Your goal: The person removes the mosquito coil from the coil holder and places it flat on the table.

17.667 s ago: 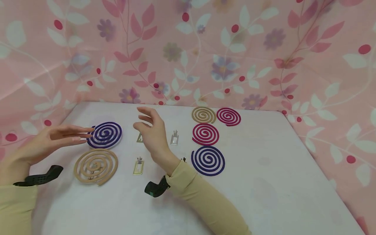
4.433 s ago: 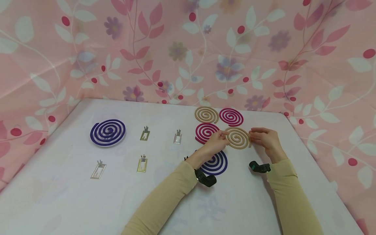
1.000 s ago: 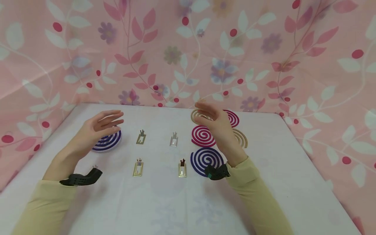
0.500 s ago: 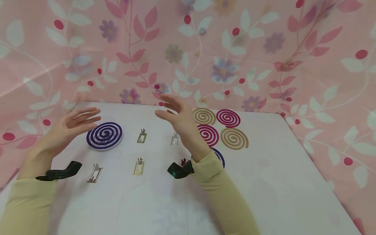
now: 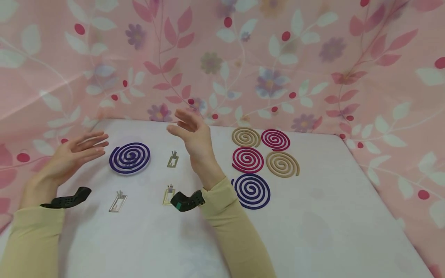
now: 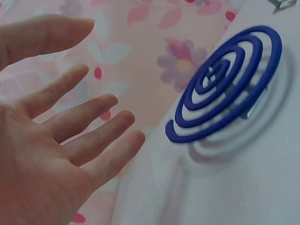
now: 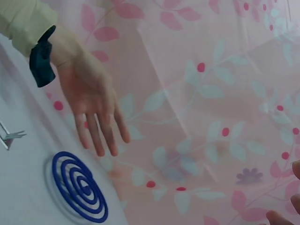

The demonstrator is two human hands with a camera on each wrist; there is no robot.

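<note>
A blue mosquito coil (image 5: 129,158) sits raised on a small metal coil stand at the left of the table; in the left wrist view part of the metal stand (image 6: 251,108) shows beneath the blue coil (image 6: 225,84). My left hand (image 5: 67,160) hovers left of it, fingers spread and holding nothing. Above the table's middle hangs my right hand (image 5: 198,143), its fingers loosely bent and bare. It hides part of the table beyond. Bare coil stands lie near: one at front left (image 5: 118,202), one at back (image 5: 172,159), one partly behind the right wrist camera (image 5: 169,193).
To the right lie flat coils: two tan (image 5: 246,137) (image 5: 282,164), two magenta (image 5: 275,139) (image 5: 248,160) and one blue (image 5: 251,191). A white cloth (image 5: 330,216) covers the table. Floral pink fabric (image 5: 222,58) hangs behind and at the sides.
The tan coil once on the front-left stand was held by both hands at right 4.4 seconds ago and now lies flat there. Both hands have since moved left, the right one farther.
</note>
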